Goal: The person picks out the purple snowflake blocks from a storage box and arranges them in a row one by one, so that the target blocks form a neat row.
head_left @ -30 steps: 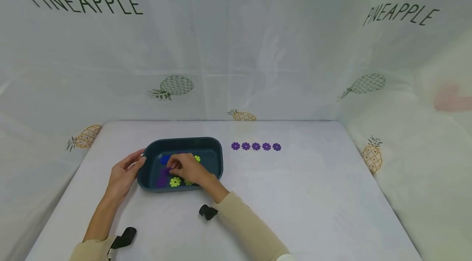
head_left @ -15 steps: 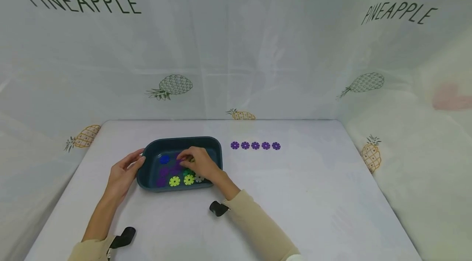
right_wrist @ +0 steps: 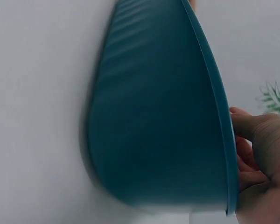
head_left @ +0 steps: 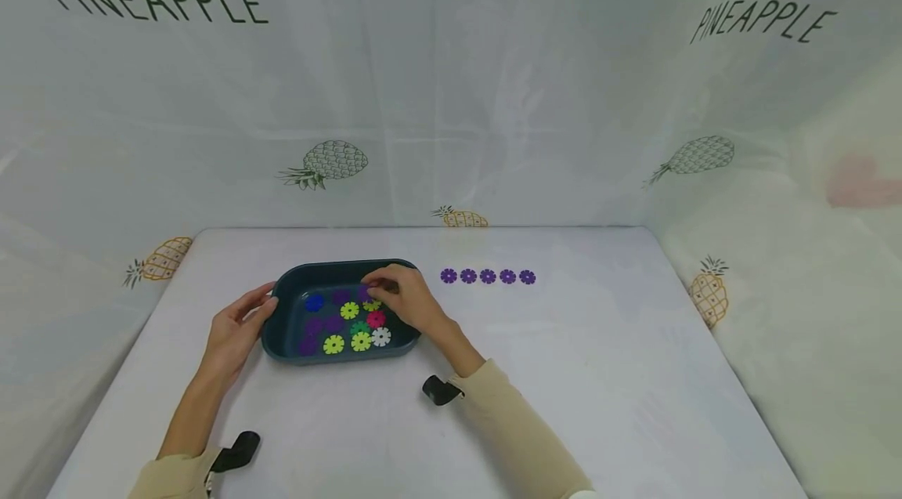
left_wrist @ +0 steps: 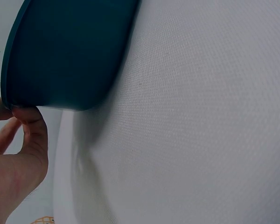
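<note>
Head view alone shows discs inside the tray.

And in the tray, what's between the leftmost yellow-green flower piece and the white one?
Another yellow-green flower piece, close beside the white one. Only the head view shows it; both wrist views show the outside of the tray.

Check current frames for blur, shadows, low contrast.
Head: soft light, but purple discs inside the dark tub stand out poorly; left wrist: soft shadow on the white table beside it; right wrist: tub's lower edge smeared, cause unclear.
</note>
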`<state>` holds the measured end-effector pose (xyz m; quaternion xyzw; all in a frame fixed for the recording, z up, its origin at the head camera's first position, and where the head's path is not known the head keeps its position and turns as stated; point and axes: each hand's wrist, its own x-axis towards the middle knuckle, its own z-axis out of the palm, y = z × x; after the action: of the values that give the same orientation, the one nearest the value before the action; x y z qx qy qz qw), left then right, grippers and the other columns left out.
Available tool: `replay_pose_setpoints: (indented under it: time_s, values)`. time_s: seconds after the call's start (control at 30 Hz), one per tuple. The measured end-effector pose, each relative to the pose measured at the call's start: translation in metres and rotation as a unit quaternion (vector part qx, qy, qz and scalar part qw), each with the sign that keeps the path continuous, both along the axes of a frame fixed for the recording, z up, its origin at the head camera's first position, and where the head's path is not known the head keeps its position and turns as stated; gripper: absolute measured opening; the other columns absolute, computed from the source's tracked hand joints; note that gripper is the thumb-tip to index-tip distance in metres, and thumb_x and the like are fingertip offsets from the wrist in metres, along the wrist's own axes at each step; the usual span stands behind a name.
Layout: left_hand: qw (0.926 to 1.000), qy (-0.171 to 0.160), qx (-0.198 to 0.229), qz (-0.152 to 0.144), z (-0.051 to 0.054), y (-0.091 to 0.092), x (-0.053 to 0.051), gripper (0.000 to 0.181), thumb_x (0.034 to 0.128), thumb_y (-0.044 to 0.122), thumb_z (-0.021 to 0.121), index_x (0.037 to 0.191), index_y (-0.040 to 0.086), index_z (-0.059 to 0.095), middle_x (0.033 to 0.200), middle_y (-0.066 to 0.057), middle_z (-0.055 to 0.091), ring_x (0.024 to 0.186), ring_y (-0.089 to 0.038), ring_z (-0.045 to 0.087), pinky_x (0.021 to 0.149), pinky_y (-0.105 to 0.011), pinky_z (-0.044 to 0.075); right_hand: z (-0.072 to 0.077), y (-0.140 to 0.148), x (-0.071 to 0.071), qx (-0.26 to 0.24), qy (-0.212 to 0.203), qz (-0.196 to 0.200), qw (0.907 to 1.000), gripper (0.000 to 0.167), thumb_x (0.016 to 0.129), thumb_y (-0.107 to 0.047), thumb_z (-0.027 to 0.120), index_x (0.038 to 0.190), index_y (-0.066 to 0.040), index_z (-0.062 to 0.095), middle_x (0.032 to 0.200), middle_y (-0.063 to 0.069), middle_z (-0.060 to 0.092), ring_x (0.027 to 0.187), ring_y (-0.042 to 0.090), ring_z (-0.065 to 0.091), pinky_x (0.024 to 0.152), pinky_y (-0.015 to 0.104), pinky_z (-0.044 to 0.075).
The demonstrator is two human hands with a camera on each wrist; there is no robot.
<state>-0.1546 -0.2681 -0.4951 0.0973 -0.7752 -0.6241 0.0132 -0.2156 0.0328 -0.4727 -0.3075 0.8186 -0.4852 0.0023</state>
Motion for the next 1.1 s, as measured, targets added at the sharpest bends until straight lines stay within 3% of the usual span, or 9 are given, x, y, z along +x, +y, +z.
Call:
replay_pose_setpoints:
  time_s: [0.2, 0.6, 1.1]
  values:
    - [1.0, 0.007, 0.006, -0.001, 0.003, 0.002, 0.002, 0.06, 0.1026, 0.034, 0.065, 0.15, 0.001, 0.05, 0.113, 0.01, 0.054, 0.095, 0.005, 0.059, 0.077, -0.011, 0.052, 0.004, 0.018, -0.005, -0.023, -0.008, -0.062, 0.9978, 0.018, 0.097, -0.006, 0.071, 0.114, -0.004, 0.076, 0.11, 0.009, 0.073, 0.098, 0.019, 0.068, 0.087, 0.022, 0.055]
    - [0.9998, 0.018, 0.006, -0.004, 0.005, 0.002, 0.004, 0.057, 0.1022, 0.035, 0.065, 0.148, 0.003, 0.053, 0.113, 0.008, 0.054, 0.094, 0.004, 0.06, 0.077, -0.011, 0.052, 0.002, 0.059, -0.015, -0.083, -0.031, -0.158, 0.9835, 0.02, 0.099, -0.009, 0.07, 0.118, -0.008, 0.075, 0.113, 0.006, 0.072, 0.104, 0.019, 0.068, 0.09, 0.028, 0.057]
    - [0.9997, 0.005, 0.025, 0.002, 0.005, 0.001, 0.004, 0.057, 0.1009, 0.035, 0.067, 0.149, 0.007, 0.054, 0.115, 0.009, 0.053, 0.095, 0.007, 0.06, 0.076, -0.01, 0.051, -0.009, 0.113, -0.023, -0.099, -0.045, -0.221, 0.9692, 0.02, 0.098, -0.007, 0.071, 0.118, -0.006, 0.075, 0.113, 0.009, 0.072, 0.104, 0.023, 0.068, 0.089, 0.03, 0.058]
